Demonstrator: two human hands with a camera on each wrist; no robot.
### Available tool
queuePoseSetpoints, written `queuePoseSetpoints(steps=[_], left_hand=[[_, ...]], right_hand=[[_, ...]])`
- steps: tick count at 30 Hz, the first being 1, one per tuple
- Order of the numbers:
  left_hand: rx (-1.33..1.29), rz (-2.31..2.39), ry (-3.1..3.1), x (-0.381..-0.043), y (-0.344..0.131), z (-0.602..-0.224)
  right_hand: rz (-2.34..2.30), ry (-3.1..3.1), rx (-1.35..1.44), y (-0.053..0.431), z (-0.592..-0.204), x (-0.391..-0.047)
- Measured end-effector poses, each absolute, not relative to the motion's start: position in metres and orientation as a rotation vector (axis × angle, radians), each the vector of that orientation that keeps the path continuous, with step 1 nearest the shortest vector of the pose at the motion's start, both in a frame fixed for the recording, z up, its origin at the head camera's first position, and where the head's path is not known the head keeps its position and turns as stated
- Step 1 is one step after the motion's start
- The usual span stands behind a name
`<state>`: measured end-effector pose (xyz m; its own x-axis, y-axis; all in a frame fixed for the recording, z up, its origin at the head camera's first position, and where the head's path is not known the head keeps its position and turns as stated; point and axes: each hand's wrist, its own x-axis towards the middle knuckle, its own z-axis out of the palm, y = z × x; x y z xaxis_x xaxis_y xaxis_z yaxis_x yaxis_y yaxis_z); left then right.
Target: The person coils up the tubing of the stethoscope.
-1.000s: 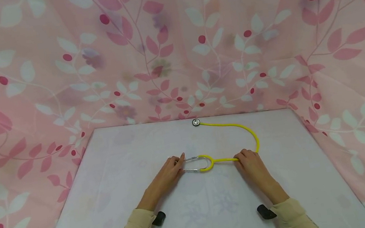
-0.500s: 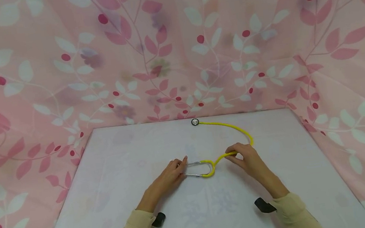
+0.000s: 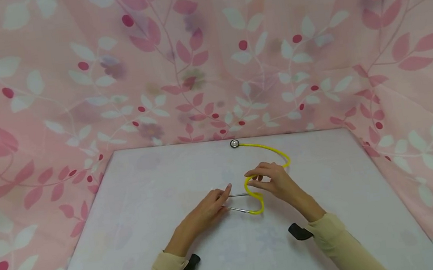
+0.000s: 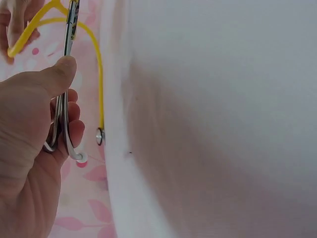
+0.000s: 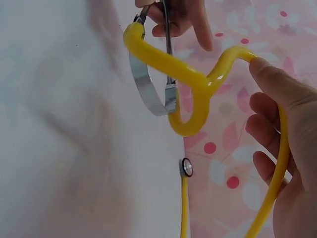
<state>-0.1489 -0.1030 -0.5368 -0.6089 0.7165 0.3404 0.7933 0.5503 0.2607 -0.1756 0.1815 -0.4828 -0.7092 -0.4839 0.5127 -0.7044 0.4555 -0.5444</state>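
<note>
A stethoscope with yellow tubing [image 3: 260, 204] stretches between both hands. My left hand [image 3: 205, 210] grips its two metal ear tubes [image 3: 237, 209]; in the left wrist view the thumb lies across them, and a pale ear tip [image 4: 81, 157] sticks out below the fingers. My right hand [image 3: 277, 184] pinches the tubing just past the Y-shaped fork [image 5: 200, 87], bending it into a curve. A flat metal spring [image 5: 146, 89] joins the ear tubes in the right wrist view. The round chest piece [image 3: 234, 143] lies at the table's far edge, with tubing curving back to the right hand.
A white cloth covers the table [image 3: 156, 174]. Pink leaf-patterned fabric [image 3: 208, 64] hangs behind it and along both sides. Black wrist devices [image 3: 300, 232] sit under both sleeve cuffs.
The right hand has lifted the tubing and moved left toward the left hand, folding it near the fork. The left hand and ear tubes have shifted slightly right. The chest piece stays at the far edge.
</note>
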Motion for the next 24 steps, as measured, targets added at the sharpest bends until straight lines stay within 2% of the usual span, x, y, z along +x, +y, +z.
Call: queuePoseSetpoints(steps=[6, 17, 24], left_hand=[[-1.300, -0.590, -2.530, -0.142, -0.099, -0.522], [-1.351, -0.588, -2.461, -0.133, -0.094, -0.493], [-1.370, -0.589, -2.370, -0.134, -0.096, -0.486]], right_hand=[[1.232, -2.513, 1.064, 0.175, -0.479, -0.185], [1.778, -2.517, 1.093, 0.167, -0.493, -0.194], [2.115, -2.384, 1.001, 0.152, -0.504, -0.189]])
